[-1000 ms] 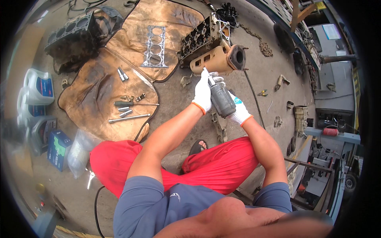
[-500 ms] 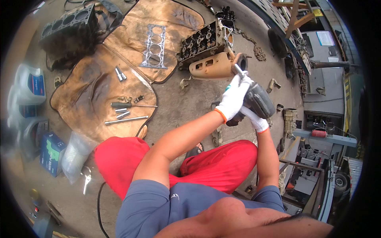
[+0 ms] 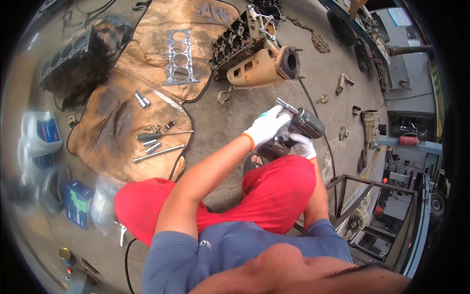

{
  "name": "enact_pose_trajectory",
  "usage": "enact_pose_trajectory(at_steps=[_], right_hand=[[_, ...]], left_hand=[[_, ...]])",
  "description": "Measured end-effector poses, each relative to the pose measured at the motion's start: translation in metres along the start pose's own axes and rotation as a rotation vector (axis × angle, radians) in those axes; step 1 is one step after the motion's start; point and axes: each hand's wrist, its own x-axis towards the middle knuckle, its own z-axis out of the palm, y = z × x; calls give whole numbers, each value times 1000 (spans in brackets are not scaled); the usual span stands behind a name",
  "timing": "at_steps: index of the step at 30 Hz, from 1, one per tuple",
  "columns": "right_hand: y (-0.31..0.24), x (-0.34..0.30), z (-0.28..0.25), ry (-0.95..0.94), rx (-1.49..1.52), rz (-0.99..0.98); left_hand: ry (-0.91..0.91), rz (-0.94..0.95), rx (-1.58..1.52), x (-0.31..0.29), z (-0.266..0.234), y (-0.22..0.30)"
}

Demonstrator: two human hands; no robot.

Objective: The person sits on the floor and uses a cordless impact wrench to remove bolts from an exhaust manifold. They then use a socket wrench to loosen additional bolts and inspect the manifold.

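My right hand (image 3: 303, 146), in a white knit glove, is closed round the handle of a dark cordless impact wrench (image 3: 308, 124). A long silver socket (image 3: 286, 105) sticks out of its nose, pointing up and left. My gloved left hand (image 3: 267, 127) is closed against the tool's front, just behind the socket; some of its fingers are hidden. Beyond the wrench, a cylinder head (image 3: 236, 43) sits tilted on the floor. Attached along its near side is a tan heat shield (image 3: 255, 71) with a round-mouthed flanged outlet (image 3: 290, 62).
An oil-stained tan mat (image 3: 110, 115) carries a head gasket (image 3: 179, 59), loose sockets (image 3: 142, 99), a screwdriver (image 3: 147, 137) and an extension bar (image 3: 157, 153). An engine block (image 3: 73, 61) stands far left. Jugs (image 3: 46, 130) and a blue box (image 3: 78, 205) are left; a metal frame (image 3: 377, 183) is right.
Both hands have drawn the impact wrench back, nearer to me and away from the heat shield. My right knee has risen, and the view has shifted slightly.
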Motion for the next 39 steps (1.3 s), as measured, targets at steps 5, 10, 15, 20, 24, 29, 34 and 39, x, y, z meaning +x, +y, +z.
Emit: enact_pose_trajectory(at_steps=[5,10,15,20,24,29,34,39], right_hand=[[31,10,-17,77,240,32],[41,48,-61,-120,367,53],[48,82,-78,-284,432,50],[53,110,-88,-381,451,117],[54,127,-98,-453,427,100],[59,120,-102,-396,400,84],[70,91,-77,-382,324,68],[52,66,-32,-268,126,56]], left_hand=[[216,-15,229,4,-8,-38],[436,14,350,7,-30,-52],[551,-27,78,12,-32,-48],[665,0,350,25,-22,-7],[782,25,467,30,-28,1],[658,-124,350,18,-26,-29],[576,-233,76,31,18,-56],[519,-67,256,36,7,-119]])
